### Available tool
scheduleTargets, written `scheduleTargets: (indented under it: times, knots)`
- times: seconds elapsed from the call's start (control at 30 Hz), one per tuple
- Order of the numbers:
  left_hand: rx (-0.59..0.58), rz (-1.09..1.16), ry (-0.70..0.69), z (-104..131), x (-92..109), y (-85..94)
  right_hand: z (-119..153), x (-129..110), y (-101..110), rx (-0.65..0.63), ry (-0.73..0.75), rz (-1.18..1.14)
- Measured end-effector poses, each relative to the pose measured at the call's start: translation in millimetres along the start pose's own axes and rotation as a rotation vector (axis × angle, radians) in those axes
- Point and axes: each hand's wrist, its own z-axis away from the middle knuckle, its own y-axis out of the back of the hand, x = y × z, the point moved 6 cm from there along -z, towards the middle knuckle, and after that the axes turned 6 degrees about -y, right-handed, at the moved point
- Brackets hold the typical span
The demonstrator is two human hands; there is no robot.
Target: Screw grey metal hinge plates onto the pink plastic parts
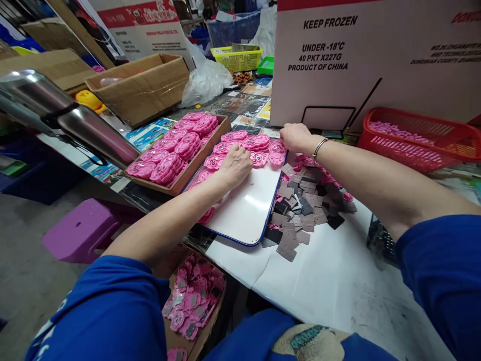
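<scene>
A white tray with a blue rim [246, 208] lies on the table, with pink plastic pieces [257, 142] in stacks along its far and left sides. My left hand [236, 165] is over the tray, its fingers bent down among these pieces; whatever they grip is hidden. At the tray's far right corner, my right hand [295, 137] is closed beside a pink stack [277, 153]. Its fingertips are hidden, so I cannot tell whether it grips the rim or a piece. Small flat grey and black plates [300, 203] are heaped right of the tray, with more pink pieces behind them.
A cardboard tray [175, 188] of stacked pink pieces adjoins on the left, near a steel flask [90, 125]. A red basket [421, 145] stands right, before a large carton [376, 65]. Below the table edge are a box of pink pieces [195, 296] and a purple stool [82, 230].
</scene>
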Motion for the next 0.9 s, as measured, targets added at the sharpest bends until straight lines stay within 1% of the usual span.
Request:
scheduleTargets:
  times: [0.17,0.33,0.4,0.47,0.57,0.63,0.7,0.8,0.9]
  knots:
    - [0.044,-0.025,-0.001,7,-1,6.8,8,2,17,0.06,-0.014,-0.023]
    - [0.117,-0.078,0.011,20,-7,18.8,26,9,46,0.126,-0.037,-0.055]
    - [0.161,-0.101,0.012,28,-10,27.7,40,13,58,0.149,-0.032,-0.067]
    - [0.211,-0.123,0.009,38,-11,39.8,61,17,68,0.168,-0.026,-0.079]
    - [0.295,-0.143,-0.037,53,-2,62.7,103,20,77,0.171,-0.022,-0.094]
    - [0.342,-0.136,-0.11,62,14,77.7,138,20,79,0.148,-0.032,-0.093]
    - [0.396,-0.108,-0.212,68,38,91.2,177,20,78,0.126,-0.05,-0.081]
    - [0.489,-0.05,-0.416,76,85,106.9,241,23,73,0.11,-0.064,-0.022]
    - [0.566,-0.021,-0.64,82,135,116.9,306,31,56,0.052,-0.046,0.042]
